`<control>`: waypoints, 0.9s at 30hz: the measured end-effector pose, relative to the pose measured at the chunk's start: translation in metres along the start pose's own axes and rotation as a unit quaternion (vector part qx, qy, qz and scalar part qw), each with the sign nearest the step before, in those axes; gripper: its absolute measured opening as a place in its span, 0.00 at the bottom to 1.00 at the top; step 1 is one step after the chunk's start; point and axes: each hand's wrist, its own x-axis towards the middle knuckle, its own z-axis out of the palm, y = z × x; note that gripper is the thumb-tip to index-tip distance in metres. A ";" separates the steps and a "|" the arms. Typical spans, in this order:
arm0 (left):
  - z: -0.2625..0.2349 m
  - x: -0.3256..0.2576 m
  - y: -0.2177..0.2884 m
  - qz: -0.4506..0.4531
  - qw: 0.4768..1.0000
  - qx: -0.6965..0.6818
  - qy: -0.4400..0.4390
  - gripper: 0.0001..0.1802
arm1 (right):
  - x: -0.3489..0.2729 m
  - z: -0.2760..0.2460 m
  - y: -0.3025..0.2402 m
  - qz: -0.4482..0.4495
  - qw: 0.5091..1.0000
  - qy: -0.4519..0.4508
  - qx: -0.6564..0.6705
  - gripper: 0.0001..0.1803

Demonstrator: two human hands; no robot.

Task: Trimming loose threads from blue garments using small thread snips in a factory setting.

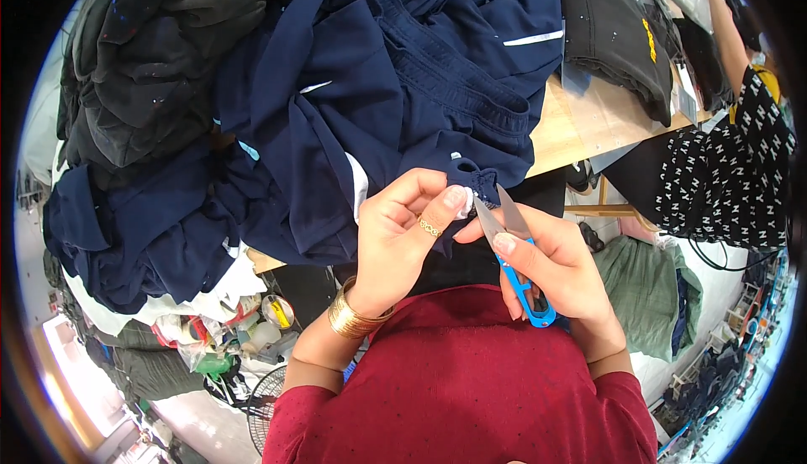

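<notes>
My left hand (397,235) pinches the edge of a navy garment (481,180) between thumb and fingers, with a small white piece showing at the thumb tip. In my right hand (565,262) are blue-handled thread snips (539,309). Their two pointed blades stand apart and point up beside the pinched fabric; whether they touch it I cannot tell. Just beyond both hands, navy trousers (353,69) with a gathered elastic waistband and white stripes lie heaped on the table.
Black garments (160,69) are piled at the far left. A folded black garment (618,48) with yellow lettering lies on the wooden table (580,123) at the right. Another person (714,174) in black-and-white patterned clothing is beyond it. Below left stands a fan (265,409).
</notes>
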 end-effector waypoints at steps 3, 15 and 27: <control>0.001 0.000 -0.001 -0.005 1.000 0.002 0.000 0.05 | 0.001 0.000 0.002 -0.013 1.000 -0.001 -0.010 0.16; 0.000 0.000 -0.002 0.008 1.000 -0.004 -0.011 0.04 | 0.001 -0.002 0.006 -0.057 0.995 0.006 -0.078 0.13; 0.000 0.001 0.002 0.018 0.999 0.013 -0.037 0.06 | 0.003 -0.005 -0.004 0.022 0.987 -0.020 0.156 0.17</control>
